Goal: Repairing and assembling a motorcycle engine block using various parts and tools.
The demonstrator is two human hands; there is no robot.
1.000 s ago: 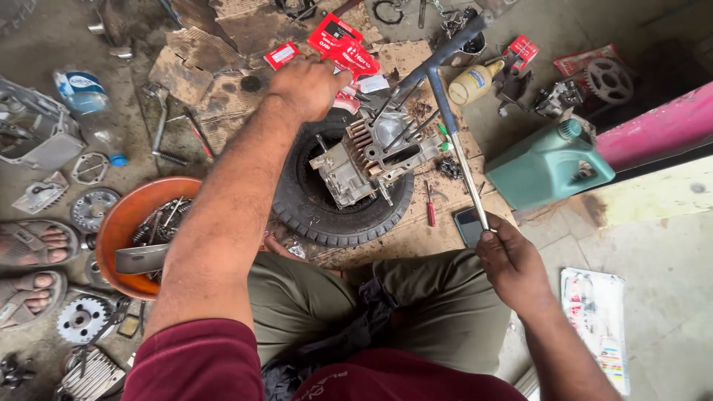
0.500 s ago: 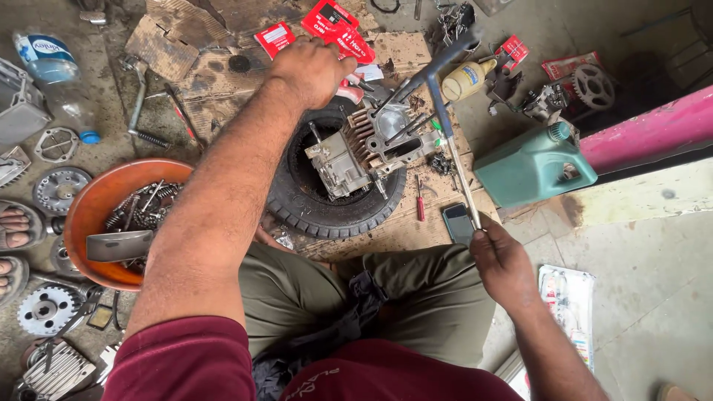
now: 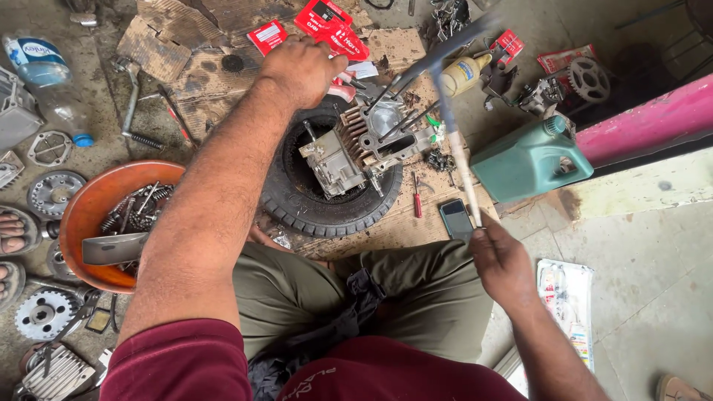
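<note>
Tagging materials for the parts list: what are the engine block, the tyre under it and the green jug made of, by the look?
Engine block: likely cast aluminium, dull grey, finned. Tyre: black rubber, matte, with tread blocks. Green jug: probably moulded plastic, slightly glossy, with a screw cap and a moulded handle.

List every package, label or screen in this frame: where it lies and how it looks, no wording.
Red packets: flat, red with white patches, on cardboard beyond the left hand.
Small red packet: left of those.
Phone: dark screen, flat by the right hand.
Green jug: lying right of the tyre.
Plastic bottle: clear, blue label, top left.
Printed sheet: white, colourful, right floor.
</note>
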